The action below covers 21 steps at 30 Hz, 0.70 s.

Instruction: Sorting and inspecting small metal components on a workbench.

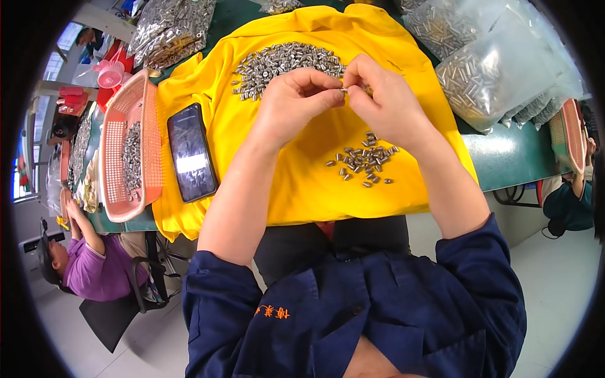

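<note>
My left hand [295,104] and my right hand [386,101] meet above a yellow cloth [283,189], both closed in a pinch. A tiny silvery metal piece [343,90] shows between their fingertips, mostly covered by the fingers. Just beyond my hands lies a large heap of small metal cylinders [277,60]. A smaller, looser group of similar cylinders [365,160] is spread on the cloth nearer to me, below my right hand.
A dark phone [192,153] lies left of my left forearm, beside a pink basket [108,157] holding metal parts. Clear bags of metal parts [472,79] sit on the green table [504,157] at right; another bag [173,31] is far left. A person in purple [101,268] sits at left.
</note>
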Tool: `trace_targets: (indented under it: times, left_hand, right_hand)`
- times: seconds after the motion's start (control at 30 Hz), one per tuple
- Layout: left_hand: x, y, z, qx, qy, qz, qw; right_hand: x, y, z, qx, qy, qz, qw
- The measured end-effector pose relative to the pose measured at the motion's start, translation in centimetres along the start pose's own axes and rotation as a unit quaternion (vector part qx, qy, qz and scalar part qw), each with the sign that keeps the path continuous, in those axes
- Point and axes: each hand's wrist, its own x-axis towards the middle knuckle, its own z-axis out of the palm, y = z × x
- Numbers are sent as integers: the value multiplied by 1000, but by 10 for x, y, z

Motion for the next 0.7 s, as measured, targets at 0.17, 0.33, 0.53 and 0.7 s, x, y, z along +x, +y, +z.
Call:
trace_targets:
  times: [0.17, 0.33, 0.53, 0.7]
  left_hand:
    - [4, -3, -10, 73, 48, 5, 996]
    - [1, -4, 0, 232, 24, 27, 972]
    - [1, -4, -5, 89, 31, 33, 995]
    - [-1, -1, -4, -161, 0, -55, 986]
  right_hand:
    - [6, 11, -9, 180, -20, 113, 977]
    - [5, 7, -6, 90, 37, 62, 993]
    - [4, 9, -8, 95, 18, 46, 994]
    - [4, 5, -7, 134, 3, 44, 990]
